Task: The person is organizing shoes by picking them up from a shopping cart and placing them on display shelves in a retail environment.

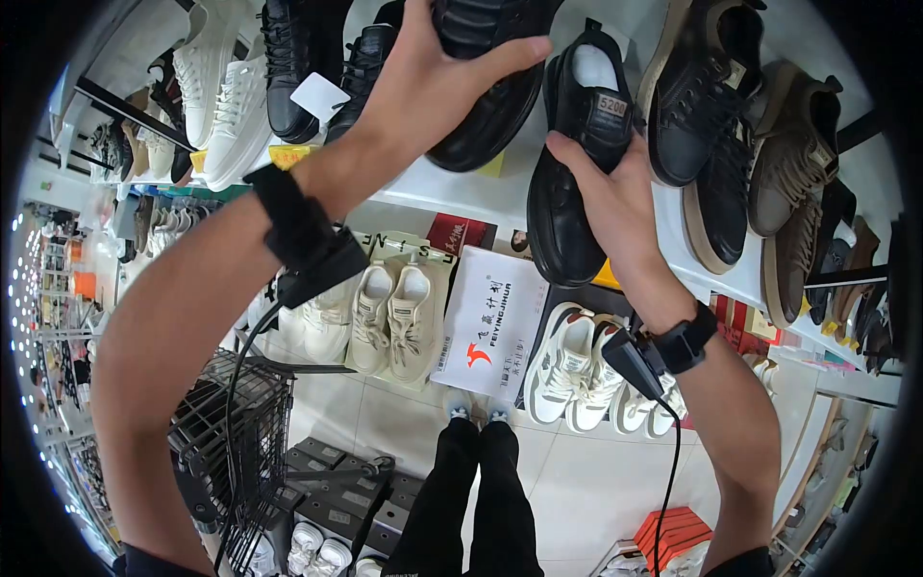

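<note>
At the top centre, my left hand (437,82) is closed on a black shoe (490,115), its thumb stretched across the upper. To the right, my right hand (615,192) grips another black shoe (561,216), which points toe down at the shelf edge. A tag reading 5200 (611,106) shows on that shoe's tongue. The fingers behind both shoes are mostly hidden. Below the hands, a white printed sheet or box lid (490,322) lies between beige shoes (389,317) and white sneakers (574,370).
The white shelf (413,188) holds white shoes (231,115) at left and dark shoes (707,125) at right. A black wire cart (231,413) stands at lower left, beside grey shoe boxes (336,490). Orange boxes (673,529) sit at lower right.
</note>
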{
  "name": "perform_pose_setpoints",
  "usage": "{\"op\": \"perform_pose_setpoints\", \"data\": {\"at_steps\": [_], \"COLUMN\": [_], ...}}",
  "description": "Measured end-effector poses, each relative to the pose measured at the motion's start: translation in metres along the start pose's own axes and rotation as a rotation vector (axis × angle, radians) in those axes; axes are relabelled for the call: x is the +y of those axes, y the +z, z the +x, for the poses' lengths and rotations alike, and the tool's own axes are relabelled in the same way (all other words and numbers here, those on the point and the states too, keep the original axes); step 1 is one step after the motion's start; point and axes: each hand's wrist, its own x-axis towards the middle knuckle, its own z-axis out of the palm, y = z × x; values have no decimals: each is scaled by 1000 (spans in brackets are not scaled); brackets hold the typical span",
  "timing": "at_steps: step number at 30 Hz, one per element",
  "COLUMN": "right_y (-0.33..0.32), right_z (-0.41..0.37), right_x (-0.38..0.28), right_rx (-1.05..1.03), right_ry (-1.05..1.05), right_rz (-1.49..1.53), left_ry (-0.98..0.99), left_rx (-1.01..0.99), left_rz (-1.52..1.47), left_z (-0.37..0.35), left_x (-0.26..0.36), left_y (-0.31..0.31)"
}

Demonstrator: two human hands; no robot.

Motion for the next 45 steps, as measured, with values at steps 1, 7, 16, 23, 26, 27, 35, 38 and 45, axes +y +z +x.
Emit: {"op": "perform_pose_setpoints", "data": {"at_steps": [1,7,16,23,26,27,35,38,45], "right_y": [2,6,25,14,12,12,21,22,29], "right_z": [6,25,46,17,-3,-3,-8,-4,7], "right_x": [7,10,23,10,11,12,20,20,14], "right_rx": [19,123,327,133,116,112,207,218,213], "right_ry": [-10,-54,-202,-129,-125,-117,-207,-196,-185], "right_rz": [-96,-222,-526,-510,-519,-461,-389,-364,-253], "left_ry": [-2,90,172,124,142,144,187,126,161], "left_rx": [2,178,244,247,271,270,292,276,284], "left_rz": [6,-62,203,90,106,107,118,127,39], "left_z": [5,27,45,46,45,44,48,42,47], "left_x": [-2,-13,-49,-60,-58,-56,-64,-59,-66], "left_y": [2,9,7,14,15,16,20,21,25]}}
